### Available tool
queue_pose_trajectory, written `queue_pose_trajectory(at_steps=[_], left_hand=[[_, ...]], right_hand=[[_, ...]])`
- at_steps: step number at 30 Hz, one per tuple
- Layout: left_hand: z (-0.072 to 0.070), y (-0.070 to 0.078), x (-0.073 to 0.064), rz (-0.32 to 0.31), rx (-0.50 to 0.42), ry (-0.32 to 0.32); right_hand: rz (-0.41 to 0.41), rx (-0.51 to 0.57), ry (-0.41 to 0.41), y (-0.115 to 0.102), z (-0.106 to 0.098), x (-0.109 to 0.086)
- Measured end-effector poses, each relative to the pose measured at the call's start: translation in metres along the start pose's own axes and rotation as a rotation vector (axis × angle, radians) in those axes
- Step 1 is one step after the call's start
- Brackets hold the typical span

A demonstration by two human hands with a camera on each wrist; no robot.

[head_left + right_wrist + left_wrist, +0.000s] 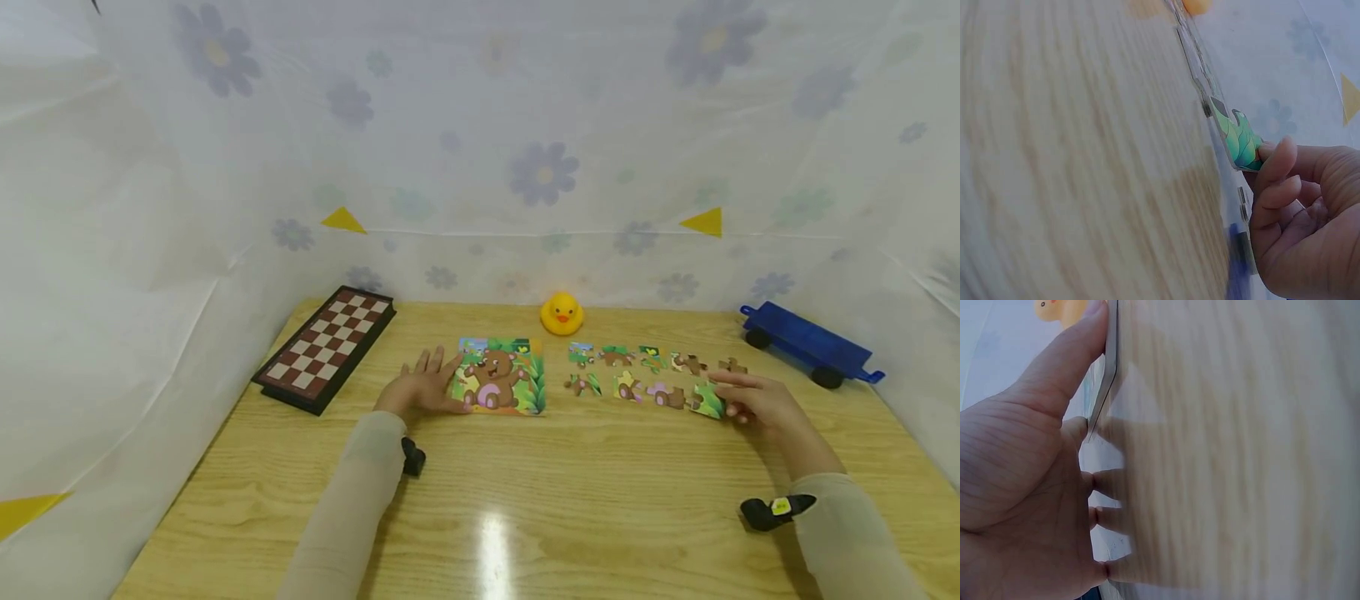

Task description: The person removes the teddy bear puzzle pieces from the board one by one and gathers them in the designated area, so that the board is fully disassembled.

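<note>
A square bear-picture puzzle board [510, 379] lies on the table in the middle of the head view. My left hand [423, 385] rests at its left side, fingers spread on the tabletop and thumb along the board's near left edge. In the left wrist view the thumb [1063, 362] lies against the board's edge. My right hand [765, 406] pinches a green leafy puzzle piece [707, 401] at the right end of the nearer row of loose pieces. The right wrist view shows that piece [1238, 140] tilted up between thumb and fingers, remaining fingers curled.
Several loose puzzle pieces [666, 395] lie in two rows right of the board. Behind stands a yellow rubber duck [562, 315]. A folded checkered game board [327, 343] sits at the left, a blue toy trailer [810, 337] at the back right. Flowered sheeting [465, 167] walls the table.
</note>
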State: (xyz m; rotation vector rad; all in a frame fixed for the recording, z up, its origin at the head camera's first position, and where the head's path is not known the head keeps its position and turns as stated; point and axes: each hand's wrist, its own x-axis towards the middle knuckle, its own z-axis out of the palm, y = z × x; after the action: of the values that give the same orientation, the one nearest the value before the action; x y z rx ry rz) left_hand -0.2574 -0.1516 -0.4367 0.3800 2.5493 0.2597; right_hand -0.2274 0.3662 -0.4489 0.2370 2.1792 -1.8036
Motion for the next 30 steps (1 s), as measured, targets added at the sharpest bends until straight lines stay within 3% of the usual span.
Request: queue_pose_trajectory(at_steps=[12,21,25,30], left_hand=[[-0.001,-0.002,0.001,-0.001,-0.033,-0.002],[0.000,-0.002,0.002,0.003,-0.037,0.003],[0.000,-0.002,0.002,0.003,-0.037,0.000],[0.002,-0.003,0.003,0.008,-0.026,0.006]], right_hand=[[0.045,-0.074,0.058,0.004,-0.003,0.001],[0.019,-0.092,0.104,0.005,-0.004,-0.003],[-0.010,-0.041,0.102,0.003,-0.007,-0.007],[-0.021,0.118,0.047,0.000,-0.012,-0.011]])
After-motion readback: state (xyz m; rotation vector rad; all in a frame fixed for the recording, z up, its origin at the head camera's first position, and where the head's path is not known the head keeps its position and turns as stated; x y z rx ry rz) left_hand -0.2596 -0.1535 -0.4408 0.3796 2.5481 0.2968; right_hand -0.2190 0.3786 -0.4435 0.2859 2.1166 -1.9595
